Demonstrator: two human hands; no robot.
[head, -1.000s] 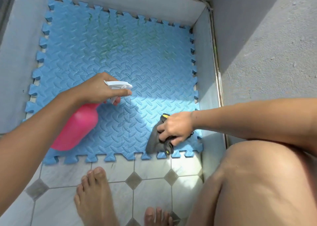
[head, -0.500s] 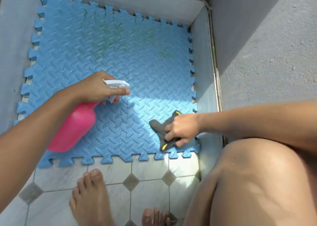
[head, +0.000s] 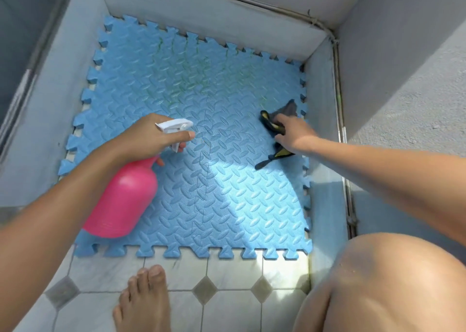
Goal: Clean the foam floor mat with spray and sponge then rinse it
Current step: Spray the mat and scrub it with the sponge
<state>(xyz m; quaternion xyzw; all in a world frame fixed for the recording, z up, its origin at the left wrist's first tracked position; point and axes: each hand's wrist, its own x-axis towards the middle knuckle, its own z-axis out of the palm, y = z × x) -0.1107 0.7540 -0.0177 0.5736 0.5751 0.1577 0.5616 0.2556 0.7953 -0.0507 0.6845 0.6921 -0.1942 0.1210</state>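
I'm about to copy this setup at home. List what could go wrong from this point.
1. The greenish stains sit at the far part of the blue foam mat, while the right hand presses the grey-and-yellow cloth near the right edge; they may get missed.
2. The left hand aims the pink spray bottle at mid-mat, so spray may fall short of them.
3. Bare feet on the tiled floor: runoff could make it slippery.

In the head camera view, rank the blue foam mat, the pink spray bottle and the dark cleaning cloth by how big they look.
1. Blue foam mat, by far the largest.
2. Pink spray bottle, though it sits nearer the camera, which inflates it.
3. Dark cleaning cloth, smallest; the right hand covers part of it, so its full extent is unclear.
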